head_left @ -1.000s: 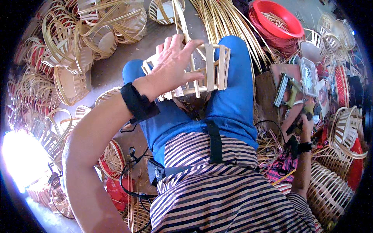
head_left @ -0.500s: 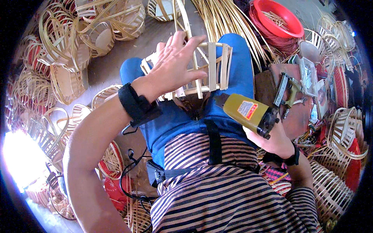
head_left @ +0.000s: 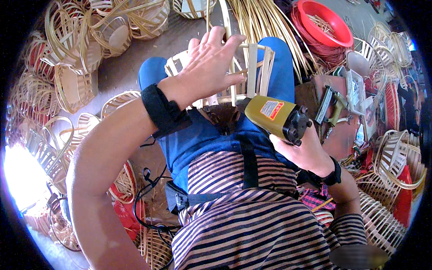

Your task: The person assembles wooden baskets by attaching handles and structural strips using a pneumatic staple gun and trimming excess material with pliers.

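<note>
A small slatted wooden basket (head_left: 253, 63) rests on my lap between my knees. My left hand (head_left: 207, 60) lies across it, fingers curled over its far side beside a pale upright strip (head_left: 225, 18) and thumb apart near the slats. It grips the basket. My right hand (head_left: 302, 147) is closed on an olive-yellow nail gun (head_left: 270, 114) with a black end cap; its handle is mostly hidden under the body. The gun's nose is at the basket's near rim; whether it touches cannot be made out.
Finished handled baskets (head_left: 76, 85) crowd the left. Ahead lie long thin strips (head_left: 263, 31) and a red basin (head_left: 330, 27) with small sticks. On my right, another nail gun (head_left: 330, 105) lies on a board near a white plastic tray (head_left: 355, 92). Black cables (head_left: 141, 207) hang at my left hip.
The nail gun in my right hand has moved left and slightly up, bringing its nose to the basket's near rim. My left hand and the basket have shifted slightly right and up.
</note>
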